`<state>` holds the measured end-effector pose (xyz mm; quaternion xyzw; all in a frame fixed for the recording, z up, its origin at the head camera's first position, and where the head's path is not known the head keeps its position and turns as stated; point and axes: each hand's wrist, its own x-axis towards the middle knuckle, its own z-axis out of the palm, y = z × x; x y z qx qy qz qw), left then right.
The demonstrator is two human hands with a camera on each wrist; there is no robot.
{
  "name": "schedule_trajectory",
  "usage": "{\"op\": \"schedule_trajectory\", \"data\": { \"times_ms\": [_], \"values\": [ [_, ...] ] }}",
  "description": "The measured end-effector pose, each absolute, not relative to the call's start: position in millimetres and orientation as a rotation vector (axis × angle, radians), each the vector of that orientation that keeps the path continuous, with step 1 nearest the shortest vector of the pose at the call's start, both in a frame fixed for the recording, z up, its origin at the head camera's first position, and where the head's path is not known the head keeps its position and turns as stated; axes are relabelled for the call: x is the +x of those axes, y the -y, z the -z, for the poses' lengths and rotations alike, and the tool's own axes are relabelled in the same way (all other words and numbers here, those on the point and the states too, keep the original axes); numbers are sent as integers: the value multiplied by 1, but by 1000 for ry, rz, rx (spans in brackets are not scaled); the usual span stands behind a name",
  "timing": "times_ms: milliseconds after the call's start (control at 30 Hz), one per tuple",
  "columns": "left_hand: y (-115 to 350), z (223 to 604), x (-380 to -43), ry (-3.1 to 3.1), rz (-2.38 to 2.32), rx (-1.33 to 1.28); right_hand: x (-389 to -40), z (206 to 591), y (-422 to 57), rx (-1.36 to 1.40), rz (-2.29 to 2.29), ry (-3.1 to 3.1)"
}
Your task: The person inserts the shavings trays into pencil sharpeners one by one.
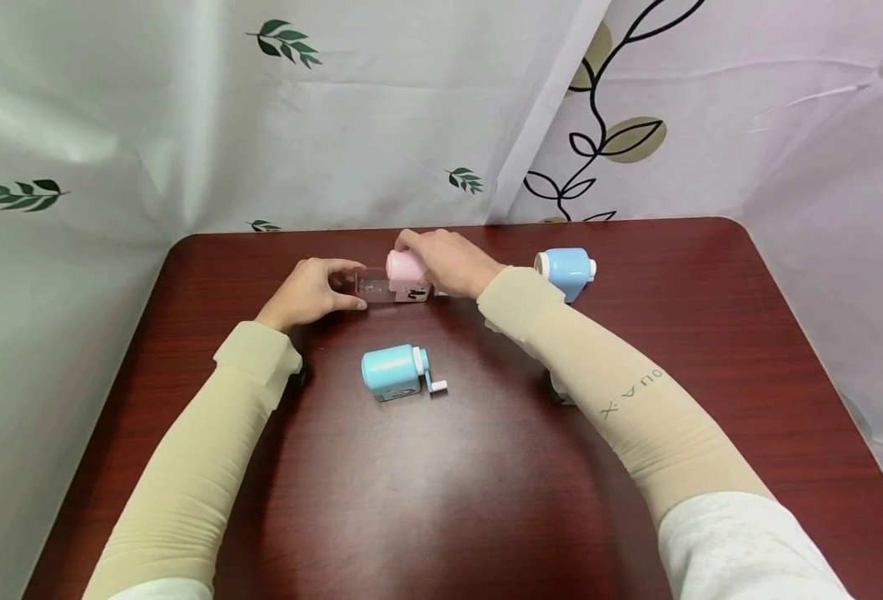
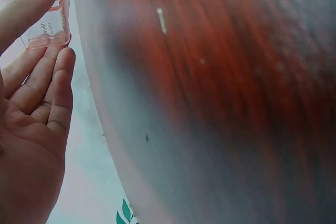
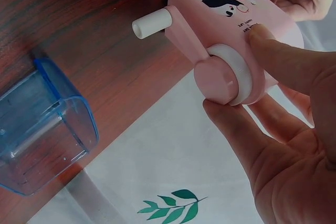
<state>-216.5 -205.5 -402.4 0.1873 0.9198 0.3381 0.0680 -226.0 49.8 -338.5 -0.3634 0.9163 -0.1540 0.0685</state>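
**Both hands on the pink sharpener**

Broadly, the dark red counter [image 1: 486, 483] carries three crank pencil sharpeners. Far centre, the pink sharpener [image 1: 407, 275] is gripped from above by the right hand [image 1: 452, 262], while the left hand [image 1: 310, 292] pinches its clear drawer [image 1: 371, 286]. A light blue sharpener [image 1: 400, 371] lies nearer, another blue sharpener [image 1: 567, 268] stands right. Likely risk: the drawer jerking loose and spilling. The right sleeve reads "AUA X"; the pink body's small print is illegible.
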Motion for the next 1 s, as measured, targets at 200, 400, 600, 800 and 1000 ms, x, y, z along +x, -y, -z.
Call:
{"op": "schedule_trajectory", "data": {
  "times_ms": [200, 400, 600, 800, 1000],
  "values": [
    [204, 402, -217, -2763, -1063, 558, -226, 339, -50, -1088, 469, -2763],
    [200, 404, -218, -2754, -1075, 552, -226, 338, -50, -1081, 450, -2756],
    [197, 404, -220, -2753, -1071, 558, -226, 337, -50, -1078, 448, -2751],
    [192, 404, -221, -2740, -1070, 561, -226, 338, -49, -1082, 448, -2750],
    [186, 405, -223, -2741, -1065, 568, -227, 338, -49, -1079, 452, -2748]
  ]
}}
